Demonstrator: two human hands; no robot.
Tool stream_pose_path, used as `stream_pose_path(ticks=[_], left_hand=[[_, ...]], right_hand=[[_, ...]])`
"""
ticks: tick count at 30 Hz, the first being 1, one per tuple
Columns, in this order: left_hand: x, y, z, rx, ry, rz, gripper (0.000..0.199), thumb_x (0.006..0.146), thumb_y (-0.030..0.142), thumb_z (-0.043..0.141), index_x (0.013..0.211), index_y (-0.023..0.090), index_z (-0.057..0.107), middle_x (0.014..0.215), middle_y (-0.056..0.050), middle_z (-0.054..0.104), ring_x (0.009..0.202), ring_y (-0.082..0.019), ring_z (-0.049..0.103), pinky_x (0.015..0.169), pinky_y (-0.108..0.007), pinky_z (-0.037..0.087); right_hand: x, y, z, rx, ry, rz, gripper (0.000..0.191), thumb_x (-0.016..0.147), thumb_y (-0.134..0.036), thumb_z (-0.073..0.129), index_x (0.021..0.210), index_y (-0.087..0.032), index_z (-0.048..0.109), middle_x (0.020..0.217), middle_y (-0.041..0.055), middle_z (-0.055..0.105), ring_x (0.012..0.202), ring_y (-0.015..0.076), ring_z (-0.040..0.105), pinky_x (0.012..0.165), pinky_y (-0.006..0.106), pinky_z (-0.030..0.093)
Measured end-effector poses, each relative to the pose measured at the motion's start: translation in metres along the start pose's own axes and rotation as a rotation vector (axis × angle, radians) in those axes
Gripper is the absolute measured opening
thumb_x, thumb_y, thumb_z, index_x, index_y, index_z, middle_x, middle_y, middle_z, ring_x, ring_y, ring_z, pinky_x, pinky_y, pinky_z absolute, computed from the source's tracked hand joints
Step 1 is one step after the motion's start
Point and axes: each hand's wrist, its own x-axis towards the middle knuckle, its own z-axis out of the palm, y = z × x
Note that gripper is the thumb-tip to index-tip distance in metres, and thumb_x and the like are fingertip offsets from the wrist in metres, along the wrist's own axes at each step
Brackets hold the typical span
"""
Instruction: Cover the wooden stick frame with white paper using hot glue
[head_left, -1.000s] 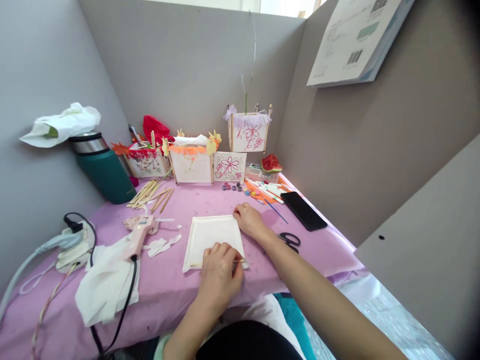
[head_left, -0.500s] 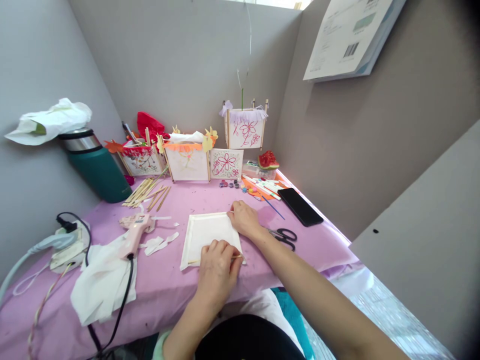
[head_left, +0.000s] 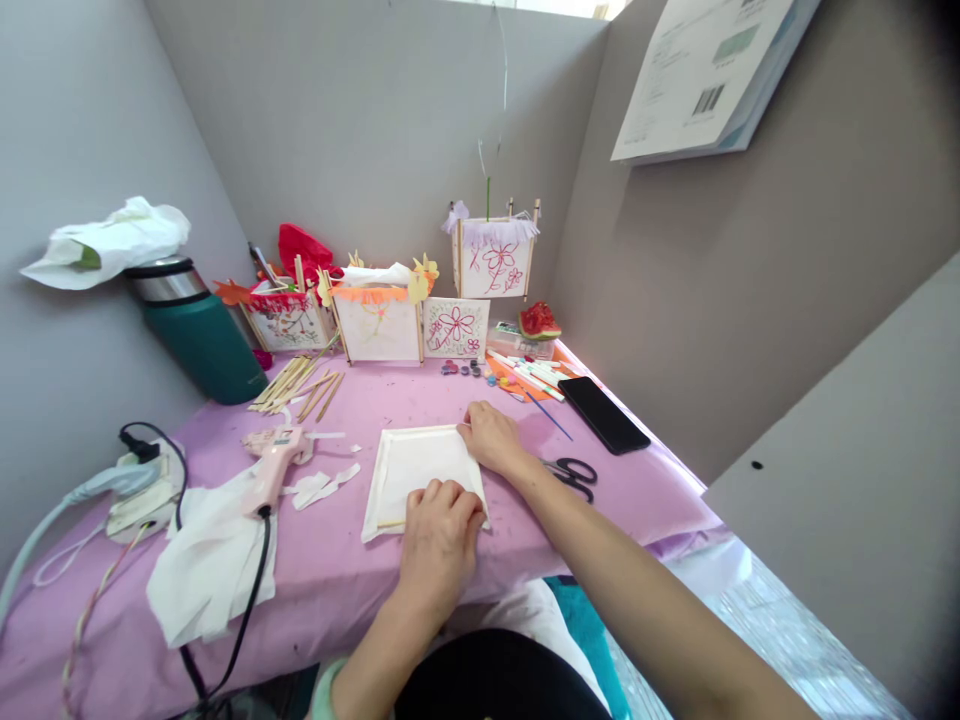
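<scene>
A flat white paper-covered frame (head_left: 427, 462) lies on the pink cloth in front of me. Its edges are raised, and a thin yellowish stick (head_left: 390, 523) shows along the near side. My left hand (head_left: 441, 520) is closed over the near right part of the frame, thumb and fingers pressed at its edge. At the far right corner, my right hand (head_left: 489, 437) pinches the frame's edge; its fingertips are partly hidden. Black-handled scissors (head_left: 574, 475) lie just right of my right forearm.
At left, a pink glue gun (head_left: 277, 465) rests by white paper scraps (head_left: 319, 487), its cable trailing off the near edge. Bamboo sticks (head_left: 289, 385), a teal bottle (head_left: 202, 340), decorated paper lanterns (head_left: 379, 325), markers (head_left: 536, 375) and a phone (head_left: 604, 413) stand or lie further back.
The fingers of my left hand have drawn closer together at the near right corner, and the stick end by the thumb is now hidden. My right hand stays put.
</scene>
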Motion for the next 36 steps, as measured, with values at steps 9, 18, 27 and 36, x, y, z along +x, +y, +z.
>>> stream_pose_path(ticks=[9,18,27,36], left_hand=[[-0.002,-0.002,-0.001,-0.032,-0.015,-0.010,0.013,0.087,0.014,0.053,0.080,0.020,0.062,0.081,-0.003,0.059,0.082,-0.021,0.051,0.074,-0.038,0.034],[-0.005,-0.002,-0.003,-0.071,0.036,0.003,0.010,0.087,0.017,0.056,0.082,0.020,0.064,0.081,-0.003,0.062,0.081,-0.022,0.054,0.074,-0.039,0.040],[-0.020,-0.061,-0.044,-0.094,0.257,-0.031,0.016,0.091,0.017,0.046,0.095,0.018,0.062,0.093,-0.007,0.064,0.089,-0.023,0.056,0.081,-0.041,0.045],[-0.058,-0.108,-0.068,-0.081,0.059,0.000,0.017,0.083,0.033,0.063,0.097,0.023,0.062,0.103,-0.006,0.060,0.099,-0.024,0.056,0.085,-0.040,0.046]], right_hand=[[0.000,0.001,-0.002,0.004,-0.017,-0.018,0.030,0.092,-0.034,0.056,0.117,-0.016,0.056,0.117,0.0078,0.059,0.099,0.0201,0.061,0.084,0.041,0.052],[-0.004,0.001,0.004,0.063,0.030,0.008,0.026,0.093,-0.033,0.055,0.111,-0.015,0.059,0.111,0.0068,0.061,0.097,0.0196,0.061,0.085,0.041,0.051],[-0.002,0.012,-0.004,0.244,0.060,-0.041,0.017,0.095,-0.024,0.046,0.098,-0.016,0.061,0.098,0.0056,0.065,0.091,0.0165,0.061,0.082,0.032,0.047],[-0.099,0.029,-0.048,0.447,-0.038,-0.370,0.015,0.088,-0.037,0.059,0.088,-0.021,0.060,0.090,0.0016,0.061,0.078,0.0148,0.057,0.071,0.026,0.044]])
